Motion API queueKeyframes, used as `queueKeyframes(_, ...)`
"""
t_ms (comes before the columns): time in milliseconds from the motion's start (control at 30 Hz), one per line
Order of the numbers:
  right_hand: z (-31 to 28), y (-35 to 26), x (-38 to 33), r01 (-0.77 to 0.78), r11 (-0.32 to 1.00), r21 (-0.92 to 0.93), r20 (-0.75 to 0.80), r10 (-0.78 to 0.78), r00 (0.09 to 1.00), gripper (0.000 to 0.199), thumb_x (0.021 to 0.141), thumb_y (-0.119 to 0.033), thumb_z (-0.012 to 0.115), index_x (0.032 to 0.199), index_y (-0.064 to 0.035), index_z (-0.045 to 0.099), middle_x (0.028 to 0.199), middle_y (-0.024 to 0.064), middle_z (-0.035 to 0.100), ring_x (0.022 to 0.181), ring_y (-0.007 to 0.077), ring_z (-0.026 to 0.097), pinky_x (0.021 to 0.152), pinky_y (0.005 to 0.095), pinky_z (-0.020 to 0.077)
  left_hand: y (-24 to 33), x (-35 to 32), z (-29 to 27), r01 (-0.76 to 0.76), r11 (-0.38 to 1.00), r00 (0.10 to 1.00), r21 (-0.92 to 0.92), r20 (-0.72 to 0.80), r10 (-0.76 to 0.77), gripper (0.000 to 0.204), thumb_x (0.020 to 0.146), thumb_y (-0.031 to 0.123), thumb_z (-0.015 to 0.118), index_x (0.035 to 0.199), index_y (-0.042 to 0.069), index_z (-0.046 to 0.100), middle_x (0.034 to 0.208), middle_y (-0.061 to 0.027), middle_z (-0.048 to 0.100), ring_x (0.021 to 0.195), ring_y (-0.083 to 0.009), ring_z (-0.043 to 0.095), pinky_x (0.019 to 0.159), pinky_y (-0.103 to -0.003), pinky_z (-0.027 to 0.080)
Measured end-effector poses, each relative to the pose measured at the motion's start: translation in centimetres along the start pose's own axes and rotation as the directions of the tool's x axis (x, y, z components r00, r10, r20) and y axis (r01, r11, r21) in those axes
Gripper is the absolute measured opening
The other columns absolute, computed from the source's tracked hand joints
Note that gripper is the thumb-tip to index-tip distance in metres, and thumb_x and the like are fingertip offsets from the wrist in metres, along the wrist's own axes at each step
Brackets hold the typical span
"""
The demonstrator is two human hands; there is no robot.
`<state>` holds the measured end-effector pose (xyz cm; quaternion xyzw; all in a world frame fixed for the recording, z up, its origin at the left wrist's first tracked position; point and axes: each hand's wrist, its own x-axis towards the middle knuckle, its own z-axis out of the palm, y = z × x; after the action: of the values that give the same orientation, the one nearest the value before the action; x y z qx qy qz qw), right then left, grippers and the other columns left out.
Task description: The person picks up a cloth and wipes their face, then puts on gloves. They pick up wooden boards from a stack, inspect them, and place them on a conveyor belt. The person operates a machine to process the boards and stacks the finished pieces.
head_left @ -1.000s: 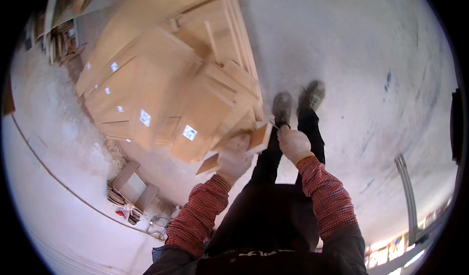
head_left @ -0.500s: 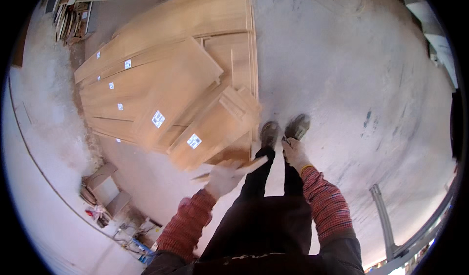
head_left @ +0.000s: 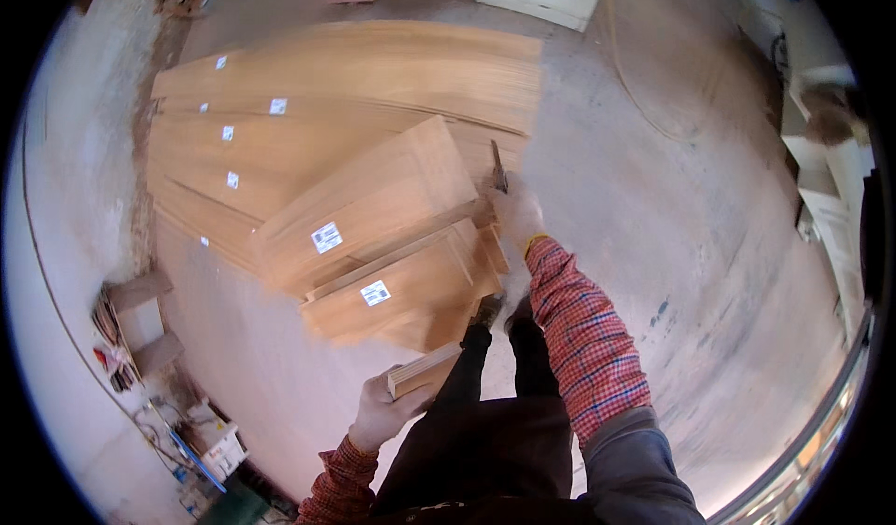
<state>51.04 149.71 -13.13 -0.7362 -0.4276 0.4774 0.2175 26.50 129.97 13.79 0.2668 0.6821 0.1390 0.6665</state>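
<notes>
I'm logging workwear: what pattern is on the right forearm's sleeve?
The right forearm's sleeve is checked red, blue and white; head view.

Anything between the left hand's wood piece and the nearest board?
Nothing visible. The left hand holds the wood piece just below the nearest board in the picture; the left leg is to its right. Depth can't be judged.

A white square paper label point(head_left: 374, 293) is lying on the short tan wooden board point(head_left: 411, 310); a second label point(head_left: 326, 238) is lying on the longer tan board point(head_left: 401, 180) just beyond it, smaller labels point(head_left: 278, 106) on tan panels point(head_left: 373, 68) farther beyond; none is showing readable print.
</notes>
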Motion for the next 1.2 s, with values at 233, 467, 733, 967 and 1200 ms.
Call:
queueKeyframes(233, 0.8, -2.6, 1.4, -0.156, 0.987, 0.033, 0.023, 0.155, 0.988, 0.037, 0.096, -0.029, 0.062, 0.120, -0.0018, 0.070, 0.108, 0.0283, 0.074, 0.105, 0.0499, 0.069, 0.092, 0.0552, 0.0527, 1.5, 0.1, -0.3, -0.100, 0.995, 0.993, 0.001, -0.063, 0.100, 0.036, 0.093, 0.004, 0.077, 0.127, -0.006, 0.070, 0.113, -0.0099, 0.077, 0.100, -0.0144, 0.072, 0.087, -0.031, 0.060)
queueKeyframes(467, 0.3, -3.4, -2.8, 0.095, 0.993, -0.066, -0.205, -0.107, 0.973, 0.031, 0.099, -0.029, 0.064, 0.118, -0.0047, 0.069, 0.118, 0.0233, 0.072, 0.109, 0.0463, 0.067, 0.095, 0.0523, 0.0526, 3.2, 1.5, 1.2, -0.205, 0.968, 0.970, -0.146, -0.163, 0.181, 0.039, 0.088, 0.001, 0.076, 0.126, -0.005, 0.072, 0.119, -0.0109, 0.077, 0.108, -0.0189, 0.072, 0.094, -0.035, 0.059)
queueKeyframes(733, -6.7, 3.4, -18.6, -0.216, 0.590, 0.778, 0.463, -0.306, 0.832, 0.052, 0.103, -0.027, 0.070, 0.146, 0.0001, 0.057, 0.134, 0.0080, 0.067, 0.125, 0.0201, 0.062, 0.107, 0.0353, 0.0494, 3.9, 5.6, 3.0, -0.655, 0.603, 0.709, 0.456, 0.096, 0.698, 0.037, 0.089, -0.008, 0.067, 0.123, 0.003, 0.074, 0.126, -0.0204, 0.072, 0.117, -0.0385, 0.068, 0.099, -0.040, 0.056)
queueKeyframes(967, -12.6, -1.1, -25.0, -0.444, 0.655, 0.612, 0.602, -0.022, 0.798, 0.032, 0.101, -0.013, 0.068, 0.127, 0.0048, 0.070, 0.114, 0.0032, 0.073, 0.104, 0.0104, 0.066, 0.093, 0.0280, 0.0539, 4.2, 10.0, 5.4, -0.622, 0.627, 0.761, 0.468, 0.171, 0.626, 0.052, 0.091, 0.009, 0.074, 0.141, 0.003, 0.063, 0.142, -0.0246, 0.061, 0.132, -0.0399, 0.058, 0.112, -0.045, 0.048)
queueKeyframes(1200, -15.0, 3.2, -24.0, -0.389, 0.608, 0.692, 0.333, 0.210, 0.919, 0.031, 0.102, -0.014, 0.070, 0.127, 0.0040, 0.069, 0.110, 0.0018, 0.073, 0.098, 0.0107, 0.066, 0.086, 0.0277, 0.0541, 12.8, 14.2, -5.1, -0.179, 0.028, 0.708, 0.984, 0.109, 0.698, 0.101, 0.077, 0.041, 0.088, 0.156, 0.001, 0.040, 0.154, -0.0261, 0.045, 0.147, -0.0466, 0.040, 0.124, -0.057, 0.030)
